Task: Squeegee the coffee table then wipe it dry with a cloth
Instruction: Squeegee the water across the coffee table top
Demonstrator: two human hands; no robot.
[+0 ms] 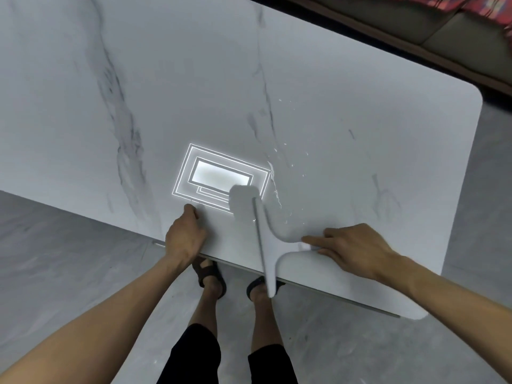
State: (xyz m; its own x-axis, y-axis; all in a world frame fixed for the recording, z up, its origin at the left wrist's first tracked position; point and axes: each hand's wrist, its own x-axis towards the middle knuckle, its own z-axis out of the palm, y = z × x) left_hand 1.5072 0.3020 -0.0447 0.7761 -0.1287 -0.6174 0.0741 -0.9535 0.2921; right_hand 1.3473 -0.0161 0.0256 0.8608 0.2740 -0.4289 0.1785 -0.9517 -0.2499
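A white marble coffee table (194, 79) fills most of the view. A pale grey squeegee (267, 239) stands on its near edge, its long blade running from the tabletop out past the edge. My right hand (352, 249) grips the squeegee's handle. My left hand (184, 235) rests on the table's near edge with fingers curled, holding nothing. Water drops and a streak (275, 187) lie just beyond the blade. No cloth is in view.
A ceiling light reflects on the tabletop (221, 177). A sofa (457, 37) with a red plaid fabric stands past the far right edge. My sandalled feet (212, 275) stand on the grey floor below the near edge.
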